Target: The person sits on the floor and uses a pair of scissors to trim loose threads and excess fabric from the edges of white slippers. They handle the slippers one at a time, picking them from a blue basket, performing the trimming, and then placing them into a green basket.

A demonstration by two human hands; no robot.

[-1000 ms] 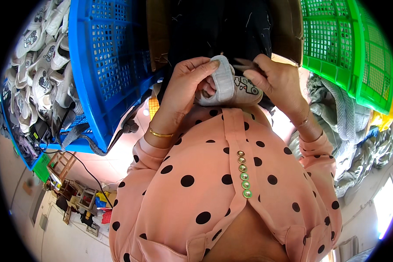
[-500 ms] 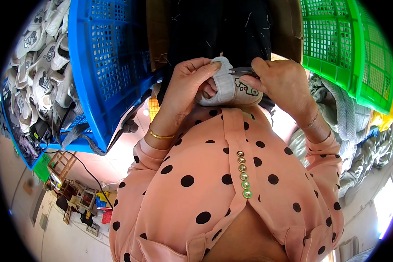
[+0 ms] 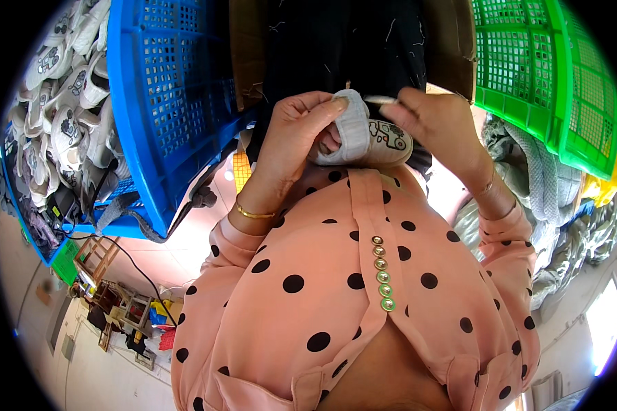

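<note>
A small pale cloth shoe (image 3: 384, 140) with a cartoon vehicle printed on its toe is held up before my body, toe to the right. My left hand (image 3: 301, 127) pinches the shoe's upper edge between thumb and finger, with other fingers inside the opening. Just right of that edge, my right hand (image 3: 435, 123) is closed around small metal thread snips (image 3: 380, 99). Their blades are smeared by motion and point left, a little above the shoe's toe and apart from it.
A blue plastic crate (image 3: 168, 103) stands at the left, with many similar pale shoes (image 3: 68, 127) beyond it. At the right is a green crate (image 3: 521, 68), near piled grey fabric (image 3: 528, 164). Loose threads lie on my dark trousers (image 3: 343, 48); a cardboard box edge (image 3: 459, 41) flanks them.
My right hand has lifted the thread snips slightly up and away from the shoe, showing more of the print. My left hand and the shoe have stayed almost still.
</note>
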